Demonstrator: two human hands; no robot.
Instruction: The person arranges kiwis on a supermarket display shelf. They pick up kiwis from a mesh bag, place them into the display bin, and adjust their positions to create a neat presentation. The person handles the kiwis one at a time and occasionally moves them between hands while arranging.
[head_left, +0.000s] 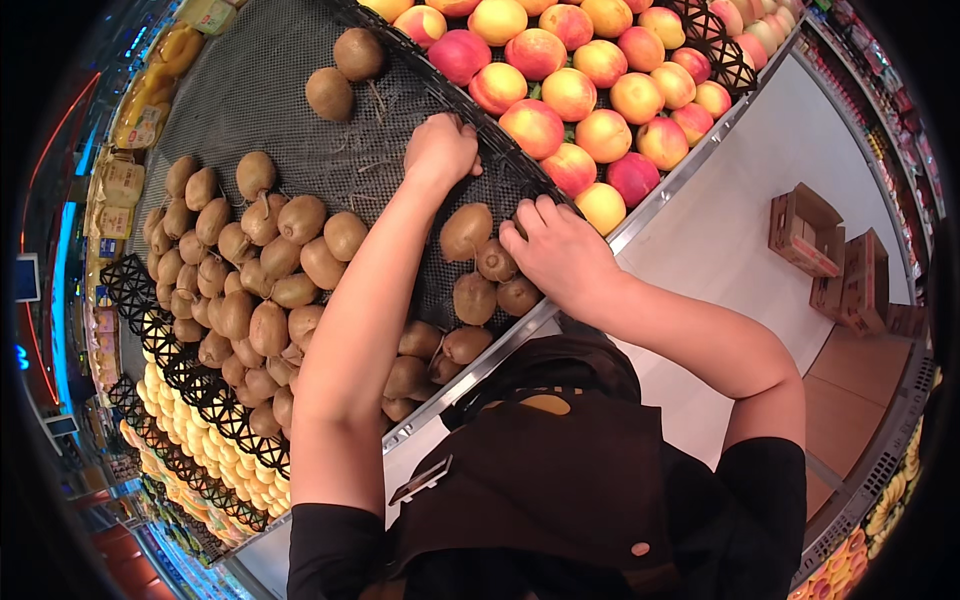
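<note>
My left hand (441, 150), its fingers curled, rests over the black mesh mat (247, 82) beside the divider; whether anything is inside it is hidden. My right hand (553, 244) lies at the display's front corner, with its fingertips bent over a kiwifruit (517, 225) that is mostly hidden, so its grip is unclear. Several kiwifruits (474, 298) sit just left of that hand. A large pile of kiwifruits (251, 315) covers the mat left of my left forearm. Two more kiwifruits (330, 94) lie together farther up the mat.
A black plastic divider (517, 146) separates the mat from rows of nectarines (570, 94). A metal rail (660, 191) edges the display. Another black lattice divider (202, 382) borders pale yellow fruit (217, 442). Cardboard boxes (806, 232) stand on the floor at the right.
</note>
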